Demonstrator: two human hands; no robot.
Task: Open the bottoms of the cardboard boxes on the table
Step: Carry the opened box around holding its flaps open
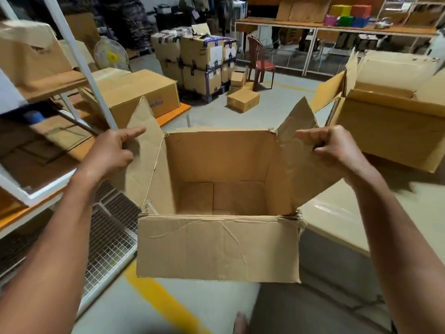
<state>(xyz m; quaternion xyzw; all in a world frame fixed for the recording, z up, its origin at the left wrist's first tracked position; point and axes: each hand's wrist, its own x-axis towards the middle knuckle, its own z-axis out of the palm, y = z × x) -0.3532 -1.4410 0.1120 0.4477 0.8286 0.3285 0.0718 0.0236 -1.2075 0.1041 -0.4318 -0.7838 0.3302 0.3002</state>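
Open cardboard box (pixel 218 247) — left hand (pixel 113 150) and right hand (pixel 333 147) fingers gripping opposite side flaps' edges.

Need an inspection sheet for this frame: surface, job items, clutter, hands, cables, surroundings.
Surface: pale table at right, partly hidden.
Job's things: open cardboard box held up, side flaps raised, bottom flaps closed; second box at right, top open.
Clutter: nothing seen inside the held box.
Hands: left hand on the left flap, forefinger extended; right hand grips the right flap.
Cables: nothing seen; a loose string runs along the left inner edge.
Surroundings: stacked cartons, red chair, fan, shelving.
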